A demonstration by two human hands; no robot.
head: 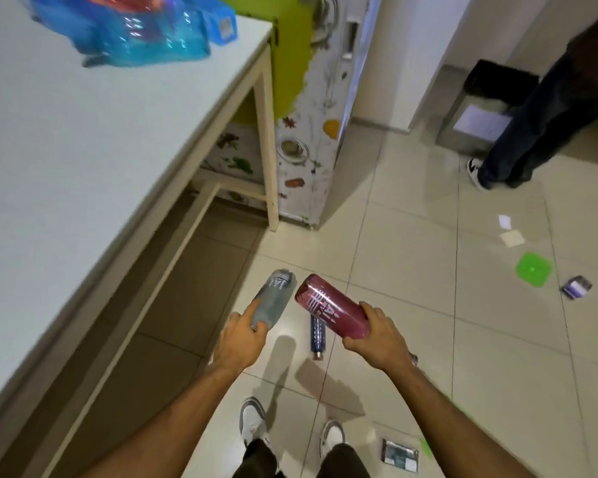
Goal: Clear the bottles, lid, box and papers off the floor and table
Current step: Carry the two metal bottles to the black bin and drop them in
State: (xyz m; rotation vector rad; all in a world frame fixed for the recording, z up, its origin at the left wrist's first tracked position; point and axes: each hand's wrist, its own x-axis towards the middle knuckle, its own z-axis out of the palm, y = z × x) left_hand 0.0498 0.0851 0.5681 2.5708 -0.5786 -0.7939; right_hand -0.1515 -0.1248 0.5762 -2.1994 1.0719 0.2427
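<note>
1. Pale floor tiles (411, 257) spread out under me, with a white table (66, 139) running along my left side.
2. Nearest to me are my two white shoes (252, 420), standing on the tiles. Just to the right of them lies a small dark box (400, 456), flat on the floor, with a scrap of green (426, 447) beside it.
3. My left hand (242, 339) grips a grey bottle (273, 301) by its lower end, forefinger stretched along its side, the bottle pointing away from me.
4. My right hand (377, 336) is curled around a dark red bottle (332, 305), which lies tilted across to the left, its far end close to the grey one.
5. Between my hands, down on the floor, a dark blue bottle (317, 334) lies on its side, partly hidden by the red one.
6. Farther off to the right, a green square lid (533, 270) lies flat on the tiles, with a small purple and white box (576, 287) just beside it, tipped over.
7. Beyond the lid are two pieces of paper (511, 238), near each other on the floor.
8. At the far end of the table sits a blue plastic bag (135, 32), blurred.
9. Past the table leg stands a cabinet (308, 139) printed with food pictures.
10. In the far right corner a metal bin (470, 112) stands, and another person's leg (532, 125) and shoe are in front of it.
</note>
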